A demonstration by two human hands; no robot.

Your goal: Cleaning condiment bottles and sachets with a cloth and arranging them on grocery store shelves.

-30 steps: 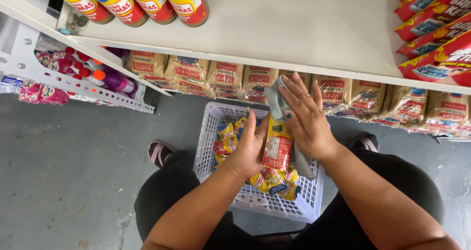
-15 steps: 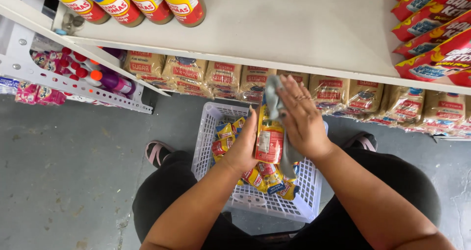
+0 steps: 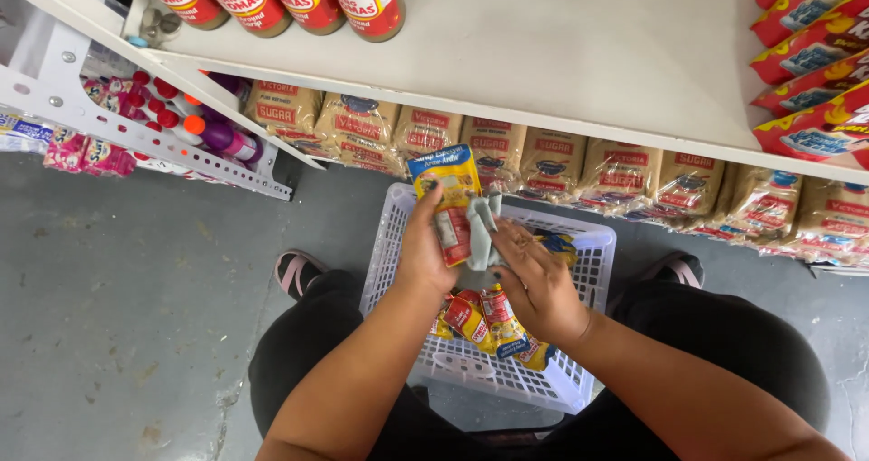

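My left hand (image 3: 424,253) grips a flat yellow and blue packet (image 3: 448,199), held upright above a white plastic basket (image 3: 584,370). My right hand (image 3: 539,285) holds a pale grey-green cloth (image 3: 482,230) pressed against the packet's right side. Several similar yellow and red packets (image 3: 484,321) lie in the basket under my hands. The basket rests between my knees, in front of the lower shelf.
A white shelf board (image 3: 561,54) runs across the top, with brown jars (image 3: 367,4) at its left and red packs (image 3: 810,58) at its right. Brown sugar bags (image 3: 625,176) line the lower shelf. Small bottles (image 3: 213,135) stand behind a white rail. Grey concrete floor (image 3: 118,316) lies left.
My left hand has raised the packet from low in the basket to upright near the shelf. My right hand has moved down its side with the cloth.
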